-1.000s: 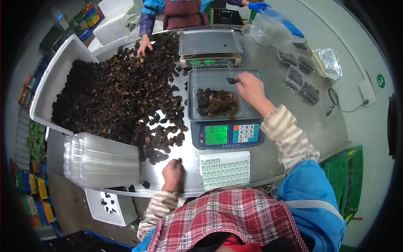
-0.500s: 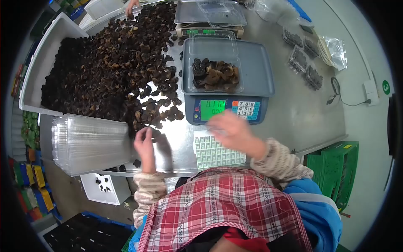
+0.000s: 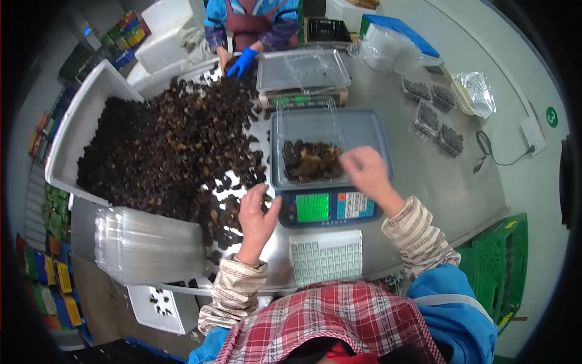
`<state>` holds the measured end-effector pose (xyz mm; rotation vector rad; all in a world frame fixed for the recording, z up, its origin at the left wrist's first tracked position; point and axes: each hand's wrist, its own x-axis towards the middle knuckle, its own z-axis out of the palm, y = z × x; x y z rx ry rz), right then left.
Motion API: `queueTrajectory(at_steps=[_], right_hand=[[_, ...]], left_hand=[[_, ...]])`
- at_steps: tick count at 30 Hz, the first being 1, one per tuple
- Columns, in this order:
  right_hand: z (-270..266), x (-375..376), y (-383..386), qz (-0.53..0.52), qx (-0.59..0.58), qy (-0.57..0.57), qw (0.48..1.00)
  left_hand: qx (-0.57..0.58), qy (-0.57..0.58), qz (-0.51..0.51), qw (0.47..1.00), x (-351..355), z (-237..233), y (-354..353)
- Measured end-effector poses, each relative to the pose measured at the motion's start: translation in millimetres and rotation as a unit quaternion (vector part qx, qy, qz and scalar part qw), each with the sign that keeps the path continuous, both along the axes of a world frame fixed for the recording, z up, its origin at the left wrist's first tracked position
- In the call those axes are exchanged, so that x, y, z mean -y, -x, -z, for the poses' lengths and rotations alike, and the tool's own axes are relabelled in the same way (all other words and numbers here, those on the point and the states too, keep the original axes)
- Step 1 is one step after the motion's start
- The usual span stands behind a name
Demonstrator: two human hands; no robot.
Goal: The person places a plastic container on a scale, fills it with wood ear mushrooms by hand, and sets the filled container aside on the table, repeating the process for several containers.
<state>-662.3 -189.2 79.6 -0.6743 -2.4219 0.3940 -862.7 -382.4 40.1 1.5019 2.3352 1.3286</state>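
Hands of ours number two over the desk. Our left hand is released, fingers spread and thumb apart, palm down between the dark heap and the front scale. Our right hand is at the right side of one clear box; it is blurred, so we cannot tell whether its grip is clenched or has a piece in it. The box sits on the front scale's pan, lid folded back, with brown and black pieces inside, probably dried fungus.

We count two scales, the rear scale carrying a metal pan with clear plastic on top. Four filled boxes lie together on the right, near one basket and one black cable. One label sheet lies just in front of the front scale.

At the left, one white tub lies tipped against the heap, and one stack of clear trays takes up the near left corner. Our right hand hides part of the open box's right edge. Across from us, one co-worker reaches into the heap with two hands, one bare hand and one blue glove.
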Motion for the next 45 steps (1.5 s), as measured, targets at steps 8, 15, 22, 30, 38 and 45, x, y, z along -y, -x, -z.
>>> queueTrajectory(at_steps=[8,15,22,30,38,45], right_hand=[[16.1,-107.2,66.5,0.167,-0.31,0.593,0.724],[19.0,2.9,-21.8,0.034,-0.016,0.181,0.983],[12.5,-4.6,-13.7,0.014,-0.087,0.547,0.832],[22.5,-17.8,-23.1,0.036,-0.223,0.636,0.738],[15.1,41.9,-70.0,0.042,-0.459,0.597,0.657],[116.0,214.9,148.6,-0.238,0.121,0.123,0.956]], left_hand=[[0.038,0.026,0.013,0.999,-58.6,-6.8,-10.4],[0.479,0.08,-0.001,0.874,-48.0,-3.4,11.3],[0.568,0.102,-0.004,0.816,-61.6,-11.3,12.3],[0.596,0.003,-0.001,0.803,-93.4,-14.4,-4.9],[0.052,-0.185,0.049,0.98,44.0,-89.6,12.4],[-0.354,0.073,-0.283,0.888,202.4,-147.4,91.3]])
